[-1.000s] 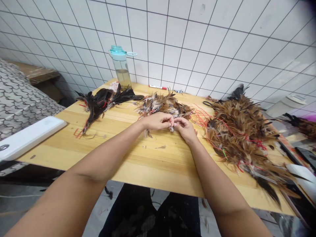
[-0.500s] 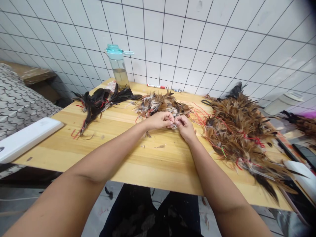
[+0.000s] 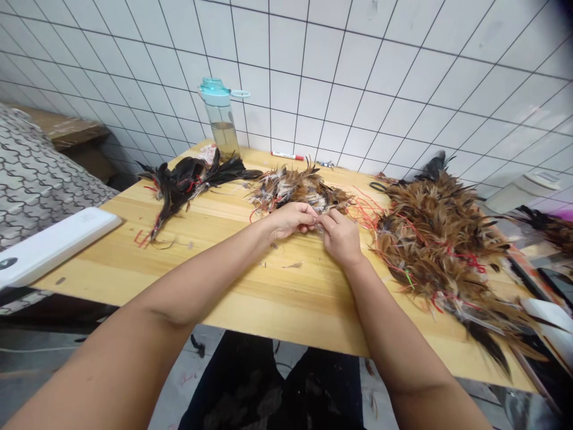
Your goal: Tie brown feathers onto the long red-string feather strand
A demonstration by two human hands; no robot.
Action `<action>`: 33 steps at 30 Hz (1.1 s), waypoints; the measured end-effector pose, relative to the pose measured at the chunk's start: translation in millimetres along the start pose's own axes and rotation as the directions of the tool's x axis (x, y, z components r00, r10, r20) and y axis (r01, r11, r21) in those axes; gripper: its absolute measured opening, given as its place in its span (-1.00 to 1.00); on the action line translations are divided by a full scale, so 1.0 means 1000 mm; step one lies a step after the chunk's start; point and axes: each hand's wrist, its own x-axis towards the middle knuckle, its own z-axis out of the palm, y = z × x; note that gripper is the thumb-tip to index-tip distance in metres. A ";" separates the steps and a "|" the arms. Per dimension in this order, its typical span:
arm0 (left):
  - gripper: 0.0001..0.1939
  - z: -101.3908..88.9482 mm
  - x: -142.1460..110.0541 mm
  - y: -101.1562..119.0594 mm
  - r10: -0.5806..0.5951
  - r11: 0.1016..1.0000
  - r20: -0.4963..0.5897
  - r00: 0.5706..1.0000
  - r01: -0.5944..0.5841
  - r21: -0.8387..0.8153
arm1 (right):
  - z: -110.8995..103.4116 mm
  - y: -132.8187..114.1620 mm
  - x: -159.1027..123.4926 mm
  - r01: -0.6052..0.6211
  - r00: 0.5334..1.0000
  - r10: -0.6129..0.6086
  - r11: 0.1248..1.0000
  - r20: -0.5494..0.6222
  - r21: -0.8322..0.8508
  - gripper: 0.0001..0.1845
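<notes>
Over the middle of the table, my left hand (image 3: pixel 293 218) and my right hand (image 3: pixel 342 237) meet fingertip to fingertip. Both are closed in a pinch around a small pale tuft of feathers (image 3: pixel 319 226), mostly hidden by the fingers. Just behind them lies a heap of brown and white feathers (image 3: pixel 295 186). Red strings (image 3: pixel 364 209) trail to its right, towards a large pile of brown feather bunches (image 3: pixel 441 233). At the left a bunch of black feathers (image 3: pixel 179 184) tied with red string rests on the wood.
A water bottle (image 3: pixel 222 122) stands at the back against the tiled wall, with a red-capped marker (image 3: pixel 287 156) beside it. A white oblong device (image 3: pixel 58 242) sits at the table's left edge. Loose feather bits dot the wooden table (image 3: pixel 268 304). Phones and a pale container (image 3: pixel 521 190) are at the right.
My right hand has turned over, its back now upward and its fingers further forward across the left fingertips. The pale tuft that hung below the fingers is now mostly covered.
</notes>
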 end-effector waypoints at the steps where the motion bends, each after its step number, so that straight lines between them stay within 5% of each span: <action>1: -0.85 0.000 0.000 0.001 -0.008 1.000 -0.001 1.000 0.008 -0.021 | -0.001 0.000 0.000 0.023 1.000 -0.023 0.999 0.004 -0.024 -0.71; 5: -0.83 0.002 -0.001 0.002 -0.016 0.998 -0.019 1.000 0.015 -0.061 | -0.003 0.000 0.000 0.039 0.999 -0.038 0.999 0.023 -0.030 -0.71; 9: -0.83 0.003 -0.002 0.002 0.039 0.999 -0.060 0.997 -0.038 0.013 | 0.004 0.003 0.001 -0.085 0.996 0.084 0.980 0.010 0.180 -0.79; 16: -0.84 0.005 -0.005 0.007 0.158 0.931 -0.069 0.985 -0.125 0.344 | 0.022 0.021 0.005 -0.267 0.940 0.341 0.771 -0.021 0.579 -0.88; 25: -0.84 0.004 0.000 -0.003 0.358 0.753 0.036 0.933 -0.311 0.581 | 0.025 0.025 0.006 -0.352 0.917 0.395 0.729 0.059 0.587 -0.89; 30: -0.88 0.010 -0.004 -0.004 0.452 0.591 0.032 0.891 -0.326 0.738 | 0.025 0.026 0.006 -0.383 0.899 0.433 0.706 0.066 0.596 -0.92; 33: -0.89 0.013 -0.006 -0.006 0.466 0.585 0.030 0.884 -0.333 0.739 | 0.027 0.029 0.006 -0.412 0.883 0.460 0.674 0.087 0.613 -0.93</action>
